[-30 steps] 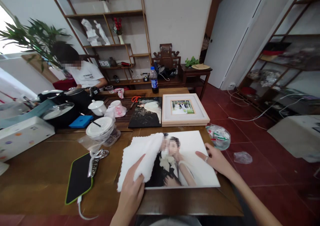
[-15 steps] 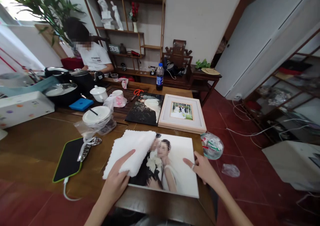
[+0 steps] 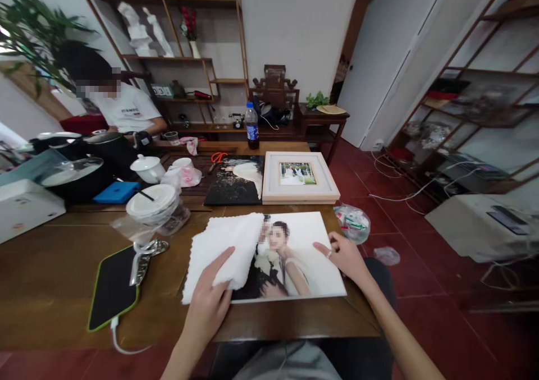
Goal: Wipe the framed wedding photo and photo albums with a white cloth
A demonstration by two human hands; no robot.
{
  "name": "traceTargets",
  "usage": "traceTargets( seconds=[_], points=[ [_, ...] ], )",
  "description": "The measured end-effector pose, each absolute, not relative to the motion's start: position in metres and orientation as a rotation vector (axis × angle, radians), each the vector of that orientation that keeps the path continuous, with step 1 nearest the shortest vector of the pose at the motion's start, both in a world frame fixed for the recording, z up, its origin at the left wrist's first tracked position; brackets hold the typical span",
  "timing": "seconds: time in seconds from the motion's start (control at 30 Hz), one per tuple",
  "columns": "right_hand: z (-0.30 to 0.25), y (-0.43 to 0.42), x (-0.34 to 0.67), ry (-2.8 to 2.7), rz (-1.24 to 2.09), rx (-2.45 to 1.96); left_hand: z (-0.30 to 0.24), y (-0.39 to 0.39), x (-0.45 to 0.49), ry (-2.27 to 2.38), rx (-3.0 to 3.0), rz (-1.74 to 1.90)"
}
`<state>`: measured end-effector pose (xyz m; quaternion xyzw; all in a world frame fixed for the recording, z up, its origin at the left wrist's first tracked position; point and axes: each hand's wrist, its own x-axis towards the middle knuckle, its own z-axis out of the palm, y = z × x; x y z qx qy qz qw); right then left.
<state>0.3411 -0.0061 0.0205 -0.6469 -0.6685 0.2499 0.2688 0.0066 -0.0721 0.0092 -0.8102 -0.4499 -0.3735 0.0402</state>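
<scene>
The white cloth [image 3: 219, 245] is pressed flat under the open left hand [image 3: 210, 307], over the photo print [image 3: 303, 256]. The print's far edge is steadied by the right hand [image 3: 343, 256], fingers loosely spread, nothing gripped. Wiping seems in hand; a sweep towards the right hand is called for.

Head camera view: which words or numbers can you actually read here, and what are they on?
"031": block calendar on the back shelves.
Print on the seated person's T-shirt: too small to read.
Blue bottle label: blurred.
Packets in the plastic bag: too small.
Large photo print: no writing visible.
</scene>
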Motion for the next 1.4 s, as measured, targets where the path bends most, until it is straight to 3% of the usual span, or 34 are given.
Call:
traceTargets(
  seconds=[0.53,1.07,1.23,1.4],
  points=[
    [0.022,-0.009,0.341,-1.738,0.78,-1.764,0.005,-0.075,0.006,-1.391,-2.469,-1.136],
    [0.027,-0.006,0.34,-1.953,0.451,-1.715,0.005,-0.076,0.012,-1.542,-2.392,-1.201],
    [0.028,-0.012,0.339,-1.869,0.545,-1.744,0.011,-0.075,0.022,-1.745,-2.318,-1.026],
    [0.03,-0.014,0.336,-1.98,0.328,-1.744,0.019,-0.07,0.03,-1.784,-2.297,-0.806]
  ],
)
